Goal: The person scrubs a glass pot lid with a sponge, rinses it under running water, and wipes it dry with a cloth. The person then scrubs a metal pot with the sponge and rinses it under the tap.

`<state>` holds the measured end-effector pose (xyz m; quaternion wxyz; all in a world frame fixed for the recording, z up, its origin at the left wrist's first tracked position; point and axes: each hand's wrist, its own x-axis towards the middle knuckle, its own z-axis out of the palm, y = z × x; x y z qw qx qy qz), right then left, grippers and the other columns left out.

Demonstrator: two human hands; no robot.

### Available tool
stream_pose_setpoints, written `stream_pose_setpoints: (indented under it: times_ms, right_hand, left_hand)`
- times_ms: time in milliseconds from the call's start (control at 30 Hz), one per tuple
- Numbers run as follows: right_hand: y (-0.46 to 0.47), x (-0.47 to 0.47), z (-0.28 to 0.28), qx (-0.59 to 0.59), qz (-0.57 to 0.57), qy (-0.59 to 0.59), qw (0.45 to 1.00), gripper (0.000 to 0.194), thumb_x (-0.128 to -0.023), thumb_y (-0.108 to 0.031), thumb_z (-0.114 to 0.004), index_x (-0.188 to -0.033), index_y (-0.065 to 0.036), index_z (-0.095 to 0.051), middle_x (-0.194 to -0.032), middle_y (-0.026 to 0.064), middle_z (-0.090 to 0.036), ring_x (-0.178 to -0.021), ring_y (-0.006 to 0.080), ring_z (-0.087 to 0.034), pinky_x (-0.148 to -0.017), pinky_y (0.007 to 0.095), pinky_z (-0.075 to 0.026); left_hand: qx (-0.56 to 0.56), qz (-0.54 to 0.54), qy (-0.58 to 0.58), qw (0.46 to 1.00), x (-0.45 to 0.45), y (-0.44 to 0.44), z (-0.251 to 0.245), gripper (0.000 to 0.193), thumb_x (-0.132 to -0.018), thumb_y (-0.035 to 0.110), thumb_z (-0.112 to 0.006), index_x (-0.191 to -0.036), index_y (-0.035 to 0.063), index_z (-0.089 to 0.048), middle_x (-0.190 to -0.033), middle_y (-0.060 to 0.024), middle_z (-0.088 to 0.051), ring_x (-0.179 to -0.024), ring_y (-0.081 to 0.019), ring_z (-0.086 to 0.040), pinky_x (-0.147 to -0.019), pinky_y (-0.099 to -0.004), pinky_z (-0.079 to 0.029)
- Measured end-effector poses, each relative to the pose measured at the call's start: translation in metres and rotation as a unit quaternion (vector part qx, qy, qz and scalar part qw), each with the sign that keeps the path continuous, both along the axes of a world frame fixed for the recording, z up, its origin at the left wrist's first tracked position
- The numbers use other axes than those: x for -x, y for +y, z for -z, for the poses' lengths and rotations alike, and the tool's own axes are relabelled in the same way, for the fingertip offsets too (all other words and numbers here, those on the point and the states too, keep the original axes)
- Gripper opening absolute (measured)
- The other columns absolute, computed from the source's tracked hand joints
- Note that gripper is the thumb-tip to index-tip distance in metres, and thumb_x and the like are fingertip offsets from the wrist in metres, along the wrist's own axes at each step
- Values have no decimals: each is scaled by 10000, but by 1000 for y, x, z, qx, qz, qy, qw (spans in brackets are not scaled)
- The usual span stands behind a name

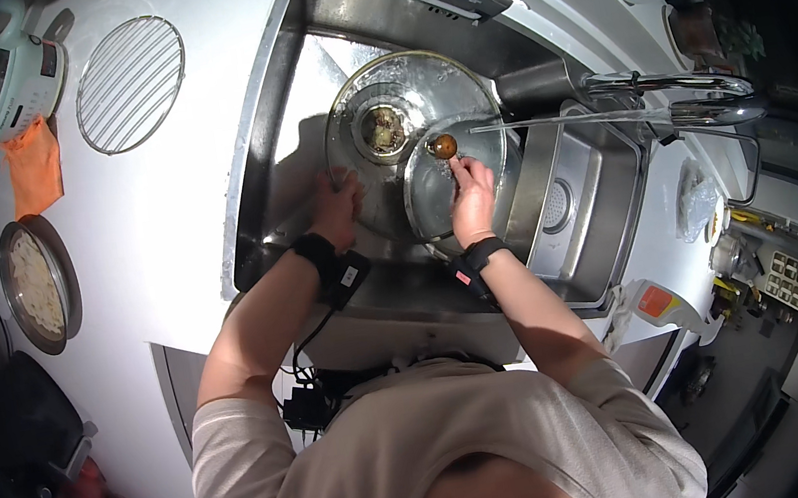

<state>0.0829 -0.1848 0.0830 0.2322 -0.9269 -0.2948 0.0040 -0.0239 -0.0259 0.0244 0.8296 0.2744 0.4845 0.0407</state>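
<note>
Inside the large stainless-steel sink basin (277, 125) lies a round clear glass lid (456, 79) with a yellowish rim. A smaller clear round outline overlaps its lower right part; whether it is a second piece of glass is unclear. My left hand (339, 208), in shadow, has its fingers curled at the lid's left rim. At the round brown knob (444, 145), the thumb and fingertips of my right hand (474, 197) are pinched together. A thin stream of water (549, 122) runs from the chrome faucet (712, 98) towards the glass. Pale scraps (385, 130) show at the drain.
Right of the basin is a smaller one with a strainer (556, 206). On the left counter are a round wire rack (131, 84), a bowl of pale slices (33, 286), an orange cloth (35, 168) and a pale green appliance (21, 79). A spray bottle (659, 303) lies at the right.
</note>
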Motion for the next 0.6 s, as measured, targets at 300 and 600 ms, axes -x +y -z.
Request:
stream_pose_setpoints:
  times_ms: [300,600]
  right_hand:
    - [-4,-8,-1,62,-108,17,992,631,-659,135,-509,-1261,-55,-529,-1204,158,-512,-1121,334,-462,-958,379,-392]
    - [-20,-53,-13,197,-176,-14,964,630,-787,9,-427,-1403,-22,-301,-1462,123,-299,-1345,299,-287,-1034,451,-313]
  left_hand:
    - [53,41,16,998,-4,-1,-4,435,-899,143,-579,-1243,232,-328,-841,-2,-497,-669,-100,-468,-557,-265,-391]
    - [28,115,-12,993,5,13,10,563,-901,174,-572,-1349,277,-246,-830,-36,-522,-650,-110,-455,-558,-278,-403]
